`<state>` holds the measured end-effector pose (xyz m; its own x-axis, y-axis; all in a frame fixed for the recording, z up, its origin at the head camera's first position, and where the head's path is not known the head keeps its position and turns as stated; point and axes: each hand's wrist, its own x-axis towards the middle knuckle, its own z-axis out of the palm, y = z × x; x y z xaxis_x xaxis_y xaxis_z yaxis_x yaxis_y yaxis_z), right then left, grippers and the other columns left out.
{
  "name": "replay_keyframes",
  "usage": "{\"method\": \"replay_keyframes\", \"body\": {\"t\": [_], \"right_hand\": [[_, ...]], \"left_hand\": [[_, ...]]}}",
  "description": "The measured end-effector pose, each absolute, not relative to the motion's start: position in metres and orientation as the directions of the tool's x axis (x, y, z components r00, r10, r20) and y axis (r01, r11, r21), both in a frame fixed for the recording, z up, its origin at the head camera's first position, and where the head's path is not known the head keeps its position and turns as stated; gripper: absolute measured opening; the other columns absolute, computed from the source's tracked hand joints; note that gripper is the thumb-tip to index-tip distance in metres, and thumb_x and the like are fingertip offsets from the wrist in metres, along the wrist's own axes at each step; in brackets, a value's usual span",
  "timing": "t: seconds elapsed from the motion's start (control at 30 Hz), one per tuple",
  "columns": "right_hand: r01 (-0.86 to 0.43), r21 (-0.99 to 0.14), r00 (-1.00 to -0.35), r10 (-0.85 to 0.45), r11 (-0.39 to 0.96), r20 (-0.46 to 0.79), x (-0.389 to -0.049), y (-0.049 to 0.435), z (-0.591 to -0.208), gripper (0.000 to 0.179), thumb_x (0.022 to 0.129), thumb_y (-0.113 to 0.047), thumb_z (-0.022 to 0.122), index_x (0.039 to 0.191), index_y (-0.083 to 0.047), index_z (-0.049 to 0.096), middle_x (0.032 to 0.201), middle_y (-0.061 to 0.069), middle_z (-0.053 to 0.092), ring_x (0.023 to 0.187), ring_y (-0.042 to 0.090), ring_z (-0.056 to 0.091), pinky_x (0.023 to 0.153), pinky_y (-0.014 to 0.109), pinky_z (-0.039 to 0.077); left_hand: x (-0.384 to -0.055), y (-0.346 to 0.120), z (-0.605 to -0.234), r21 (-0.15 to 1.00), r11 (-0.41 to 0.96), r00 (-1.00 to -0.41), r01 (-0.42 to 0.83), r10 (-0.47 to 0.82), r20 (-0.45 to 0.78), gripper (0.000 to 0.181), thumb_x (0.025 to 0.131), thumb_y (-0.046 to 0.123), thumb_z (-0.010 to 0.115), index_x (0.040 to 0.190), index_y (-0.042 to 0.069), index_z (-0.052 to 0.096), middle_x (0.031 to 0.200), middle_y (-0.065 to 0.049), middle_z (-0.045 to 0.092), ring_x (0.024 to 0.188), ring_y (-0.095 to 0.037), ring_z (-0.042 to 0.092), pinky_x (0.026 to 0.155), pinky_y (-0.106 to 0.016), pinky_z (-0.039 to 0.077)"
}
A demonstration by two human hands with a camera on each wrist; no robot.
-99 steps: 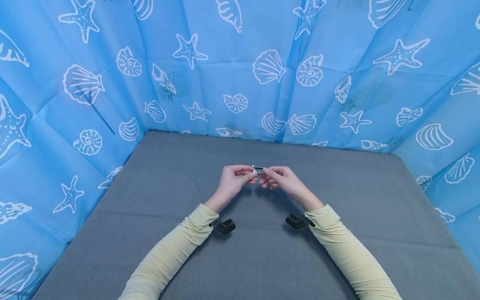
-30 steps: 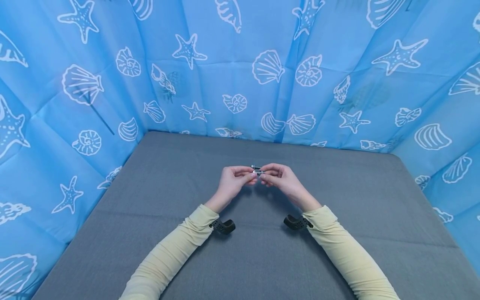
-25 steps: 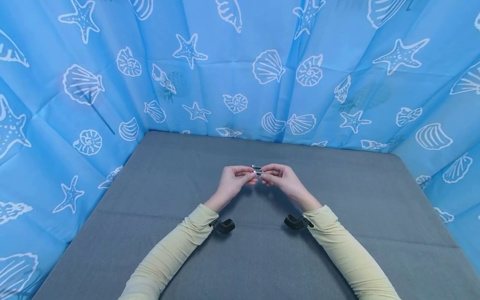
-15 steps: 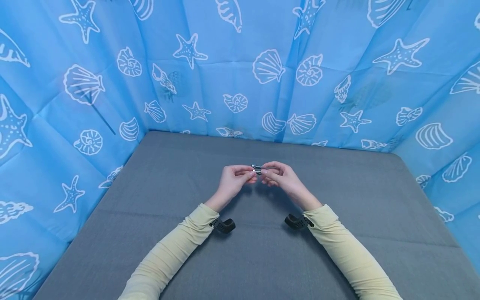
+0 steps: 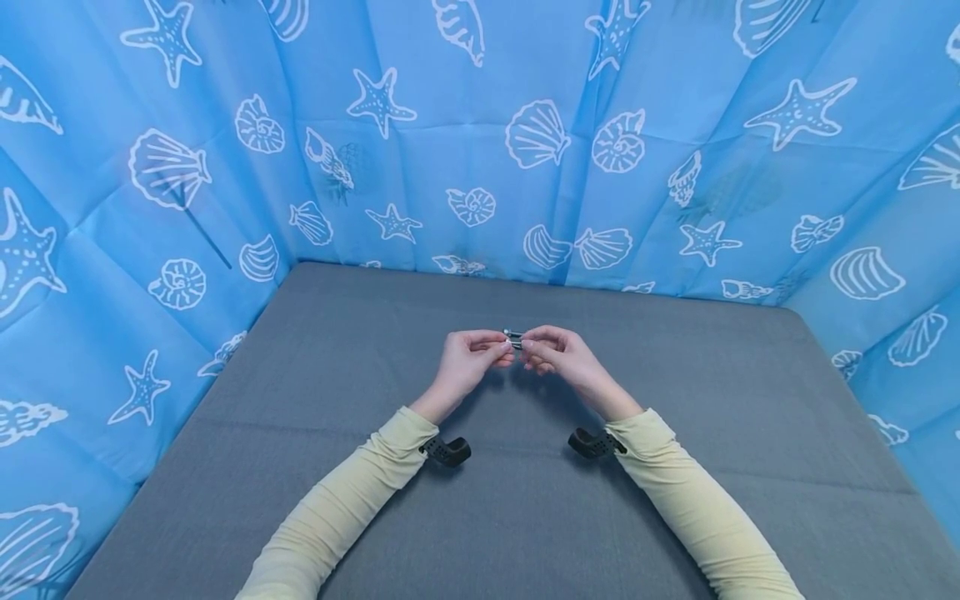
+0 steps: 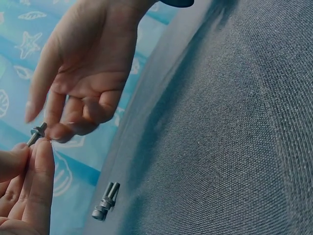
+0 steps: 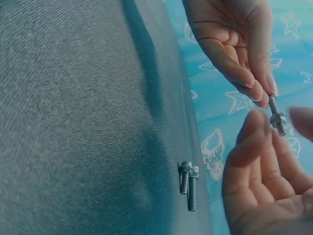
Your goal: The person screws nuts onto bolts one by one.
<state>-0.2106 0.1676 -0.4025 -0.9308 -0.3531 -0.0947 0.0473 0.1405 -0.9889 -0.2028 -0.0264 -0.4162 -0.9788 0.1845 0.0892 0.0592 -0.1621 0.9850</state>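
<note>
My left hand [image 5: 463,367] pinches a metal bolt [image 7: 273,104] by one end between thumb and fingertips, holding it above the table. A nut [image 7: 278,119] sits on the bolt's shank near the free end, and a short bit of thread shows past it. My right hand [image 5: 566,362] is at that free end; in the right wrist view its thumb [image 7: 301,120] is apart from the nut, its fingers loosely bent beside it. In the left wrist view the right thumb also stands off the bolt. The gripped end is hidden by the left fingers.
Two more bolts [image 7: 190,186] lie side by side on the grey cloth-covered table [image 5: 480,517], just beyond the hands. A blue curtain [image 5: 465,150] with white shells and starfish hangs along the table's back and sides. Dark wrist mounts [image 5: 447,452] stick inward from the sleeves.
The right fingers have shifted slightly at the bolt's free end, and their tips now cover more of it in the head view. My left hand has stayed in place with the bolt.
</note>
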Motion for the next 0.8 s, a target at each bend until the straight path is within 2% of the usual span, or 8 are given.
{"method": "replay_keyframes", "body": {"t": [0.13, 0.23, 0.4, 0.63, 0.73, 0.8], "right_hand": [[0.001, -0.99, -0.936, -0.347, 0.138, -0.05, -0.2099, 0.169, -0.4022, 0.028, 0.093, -0.012, 0.065, 0.115, 0.003, 0.059, 0.098, 0.019, 0.067, 0.085, 0.027, 0.065, 0.077, 0.046, 0.054], [0.022, -0.988, -0.935, -0.346, 0.152, -0.074, -0.2103, 0.168, -0.402, 0.027, 0.096, -0.017, 0.061, 0.111, 0.005, 0.061, 0.095, 0.018, 0.067, 0.082, 0.025, 0.065, 0.075, 0.042, 0.055], [0.084, -0.987, -0.926, -0.355, 0.137, -0.128, -0.2107, 0.1671, -0.4025, 0.038, 0.1, -0.029, 0.053, 0.11, 0.007, 0.058, 0.091, 0.014, 0.067, 0.075, 0.015, 0.064, 0.066, 0.032, 0.054], [0.068, -0.993, -0.924, -0.369, 0.101, -0.1, -0.2112, 0.1698, -0.4029, 0.03, 0.095, -0.014, 0.062, 0.118, 0.004, 0.056, 0.099, 0.016, 0.067, 0.082, 0.016, 0.065, 0.079, 0.041, 0.055], [0.086, -0.988, -0.922, -0.365, 0.129, -0.128, -0.2117, 0.1693, -0.4023, 0.028, 0.097, -0.019, 0.06, 0.113, 0.004, 0.06, 0.096, 0.018, 0.067, 0.079, 0.016, 0.064, 0.074, 0.038, 0.055], [0.105, -0.983, -0.918, -0.367, 0.147, -0.153, -0.2121, 0.169, -0.4023, 0.034, 0.099, -0.027, 0.055, 0.111, 0.005, 0.061, 0.092, 0.016, 0.067, 0.076, 0.015, 0.063, 0.069, 0.033, 0.054]], "left_hand": [[-0.2015, -0.0273, -0.4156, 0.985, -0.162, -0.977, 0.056, 0.195, 0.087, 0.023, 0.089, 0.0, 0.065, 0.108, -0.013, 0.065, 0.095, -0.028, 0.067, 0.079, -0.023, 0.071, 0.074, -0.033, 0.058], [-0.2011, -0.027, -0.4162, 0.984, -0.164, -0.975, 0.067, 0.201, 0.1, 0.025, 0.09, 0.0, 0.065, 0.109, -0.016, 0.063, 0.096, -0.029, 0.067, 0.079, -0.024, 0.071, 0.074, -0.034, 0.058], [-0.2018, -0.0249, -0.418, 0.983, -0.164, -0.977, 0.079, 0.183, 0.109, 0.025, 0.089, -0.001, 0.065, 0.108, -0.018, 0.062, 0.092, -0.025, 0.069, 0.077, -0.022, 0.071, 0.073, -0.033, 0.059], [-0.2011, -0.0234, -0.4182, 0.985, -0.165, -0.981, 0.048, 0.175, 0.077, 0.021, 0.089, 0.001, 0.067, 0.106, -0.011, 0.066, 0.092, -0.022, 0.07, 0.08, -0.024, 0.071, 0.076, -0.037, 0.058], [-0.2012, -0.0229, -0.4188, 0.985, -0.165, -0.98, 0.049, 0.184, 0.079, 0.022, 0.089, 0.001, 0.066, 0.106, -0.012, 0.066, 0.093, -0.023, 0.069, 0.081, -0.026, 0.071, 0.076, -0.038, 0.058], [-0.2014, -0.0224, -0.4191, 0.984, -0.17, -0.978, 0.053, 0.188, 0.085, 0.022, 0.089, 0.0, 0.066, 0.106, -0.013, 0.065, 0.094, -0.025, 0.069, 0.081, -0.026, 0.071, 0.076, -0.038, 0.058]]}}
